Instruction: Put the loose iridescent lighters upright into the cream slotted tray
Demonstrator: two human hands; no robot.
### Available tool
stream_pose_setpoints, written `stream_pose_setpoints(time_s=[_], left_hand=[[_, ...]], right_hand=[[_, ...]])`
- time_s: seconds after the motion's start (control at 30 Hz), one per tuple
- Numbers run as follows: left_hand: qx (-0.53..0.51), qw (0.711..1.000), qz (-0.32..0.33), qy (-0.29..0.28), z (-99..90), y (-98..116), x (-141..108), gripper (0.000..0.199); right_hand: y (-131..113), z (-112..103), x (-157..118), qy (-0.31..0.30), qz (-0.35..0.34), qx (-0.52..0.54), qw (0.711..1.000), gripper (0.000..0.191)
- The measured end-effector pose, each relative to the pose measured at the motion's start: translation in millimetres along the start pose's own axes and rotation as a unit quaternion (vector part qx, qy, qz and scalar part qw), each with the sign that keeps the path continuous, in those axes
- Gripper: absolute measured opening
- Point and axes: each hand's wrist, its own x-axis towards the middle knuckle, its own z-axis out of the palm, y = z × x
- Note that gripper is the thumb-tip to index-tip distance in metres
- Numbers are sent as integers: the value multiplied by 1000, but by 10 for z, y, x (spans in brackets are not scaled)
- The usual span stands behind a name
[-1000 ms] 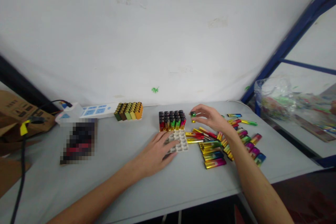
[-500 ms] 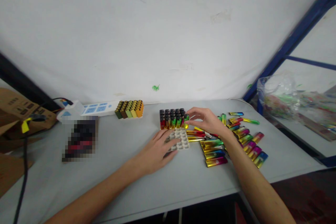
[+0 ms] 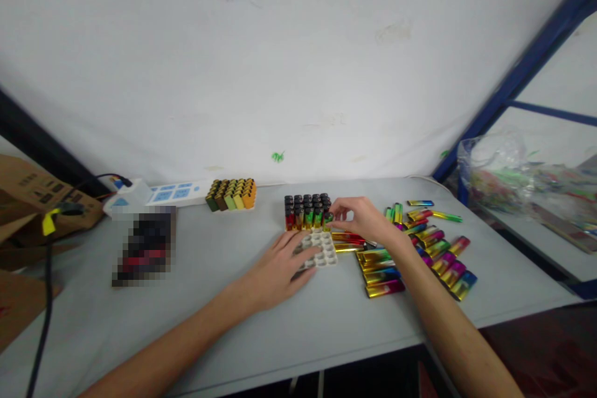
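Note:
A white tray (image 3: 329,255) with rows of small cells lies on the table. Its far half holds upright lighters (image 3: 308,202) with black tops and shiny red, gold and green bodies; the cells nearer me are bare. My left hand (image 3: 284,264) lies spread over the left side of the tray, fingers apart and touching it. At the right end of the front row, my right hand (image 3: 355,217) pinches a green-gold lighter (image 3: 328,221) standing in line with the others. Right of the tray, loose metallic lighters (image 3: 385,273) lie in a heap, partly hidden by my right forearm.
Farther left stands a second block of upright lighters (image 3: 232,193) in yellow, green and brown. Beside it are a white power strip (image 3: 180,193) and a blurred-out dark item (image 3: 147,249). Cardboard (image 3: 41,189) sits far left; a blue frame (image 3: 494,90) and plastic bags (image 3: 497,161) are at right.
My right hand has moved slightly left and down, lowering the green-gold lighter into the row's right end. My left hand stays on the tray.

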Motion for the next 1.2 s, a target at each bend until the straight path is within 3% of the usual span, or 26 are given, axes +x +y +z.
stream_pose_setpoints(time_s=[0.2, 0.53, 0.63, 0.8, 0.97, 1.1, 1.2], left_hand=[[4, 1000, 1, -2, 8, -2, -3, 37], [16, 1000, -1, -2, 22, -16, 9, 37], [23, 1000, -3, -2, 23, -13, 9, 38], [22, 1000, -2, -1, 34, -16, -6, 38], [17, 1000, 3, 5, 44, -27, -9, 38], [18, 1000, 5, 4, 30, -32, -2, 38], [20, 1000, 7, 6, 26, -34, -2, 38]], right_hand=[[5, -4, -19, -41, 73, 25, 996, 19], [231, -163, -117, -171, 122, -72, 975, 27], [235, -183, -127, -194, 101, -90, 972, 24], [243, -279, -135, -92, 113, -94, 985, 24], [189, -378, -135, 17, 114, 55, 992, 34], [88, -389, -143, 21, 66, 196, 978, 47], [12, -372, -144, 5, 55, 255, 965, 46]])
